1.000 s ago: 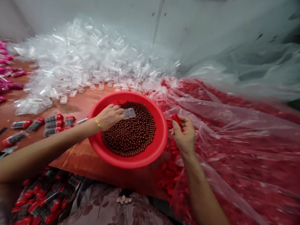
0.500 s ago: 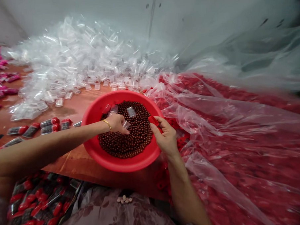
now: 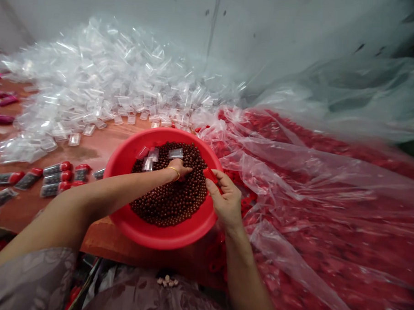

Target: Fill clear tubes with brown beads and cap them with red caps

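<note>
A red plastic basin point(image 3: 162, 239) holds a heap of dark brown beads point(image 3: 170, 203). My left hand point(image 3: 180, 169), with a gold bangle at the wrist, reaches into the heap with its fingers partly sunk among the beads. It is closed; the clear plastic container gripped there is now hidden by the hand and beads. Several other clear containers lie on the beads, one point(image 3: 176, 153) just beyond my left hand. At the basin's right rim, my right hand point(image 3: 224, 192) pinches a red cap point(image 3: 210, 175) between thumb and fingers.
A large pile of clear containers point(image 3: 110, 77) covers the back of the table point(image 3: 97, 150). Bead-filled, red-capped containers point(image 3: 57, 178) lie at the left, near pink items point(image 3: 3, 99). Plastic sheeting point(image 3: 296, 154) over many red pieces fills the right. A wall point(image 3: 266, 52) stands behind.
My left hand has moved right and deeper into the beads, and the container in it has gone out of sight. My right hand still holds the red cap. The view has shifted slightly.
</note>
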Tool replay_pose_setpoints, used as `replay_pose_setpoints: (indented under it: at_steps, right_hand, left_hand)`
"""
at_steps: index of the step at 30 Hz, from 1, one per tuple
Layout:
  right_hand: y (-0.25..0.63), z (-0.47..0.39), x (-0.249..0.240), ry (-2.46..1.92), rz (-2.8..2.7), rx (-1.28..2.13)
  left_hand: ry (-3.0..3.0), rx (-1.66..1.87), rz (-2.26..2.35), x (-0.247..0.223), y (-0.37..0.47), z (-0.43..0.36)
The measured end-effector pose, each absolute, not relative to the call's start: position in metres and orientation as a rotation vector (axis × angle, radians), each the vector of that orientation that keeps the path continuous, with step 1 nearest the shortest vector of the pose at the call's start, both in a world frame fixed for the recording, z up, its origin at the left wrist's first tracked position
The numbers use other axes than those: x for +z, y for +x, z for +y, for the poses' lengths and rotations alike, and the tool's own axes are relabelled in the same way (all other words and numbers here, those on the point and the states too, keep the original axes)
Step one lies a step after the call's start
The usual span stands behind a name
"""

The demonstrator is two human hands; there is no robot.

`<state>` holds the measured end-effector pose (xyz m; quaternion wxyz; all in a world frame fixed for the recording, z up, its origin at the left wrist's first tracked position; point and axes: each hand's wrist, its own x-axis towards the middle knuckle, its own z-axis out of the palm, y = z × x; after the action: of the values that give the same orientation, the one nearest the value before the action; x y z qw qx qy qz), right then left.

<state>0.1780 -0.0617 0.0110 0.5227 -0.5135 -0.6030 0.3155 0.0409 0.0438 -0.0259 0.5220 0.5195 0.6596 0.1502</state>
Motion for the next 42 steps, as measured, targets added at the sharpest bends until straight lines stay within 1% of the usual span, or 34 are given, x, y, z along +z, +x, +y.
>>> replay_pose_setpoints:
  at_steps: [5, 12, 19, 24, 32, 36, 42]
  right_hand:
    - [0.178, -0.063, 0.014, -1.234, -1.37, 0.787]
    - [0.176, -0.056, 0.016, -1.258, -1.436, 0.864]
    - [0.174, -0.054, 0.014, -1.253, -1.418, 0.956]
    - [0.173, -0.056, 0.023, -1.221, -1.506, 0.872]
    - [0.158, -0.048, 0.042, -1.079, -1.852, 0.92]
    - [0.156, -0.045, 0.041, -1.098, -1.854, 0.856]
    - [0.155, -0.047, 0.041, -1.12, -1.809, 0.79]
  left_hand:
    - [1.167, 0.586, 1.378, -0.019, 0.029, 0.033]
    - [1.116, 0.718, 0.888, 0.007, -0.008, 0.008]
    - [0.941, 0.729, 0.821, 0.03, -0.025, -0.023]
    - [1.053, 0.641, 0.787, 0.025, -0.028, -0.026]
    - [1.21, 0.69, 0.585, 0.021, -0.026, -0.024]
    - [1.216, 0.699, 0.57, 0.024, -0.028, -0.025]
    - [1.171, 0.608, 0.524, 0.03, -0.027, -0.025]
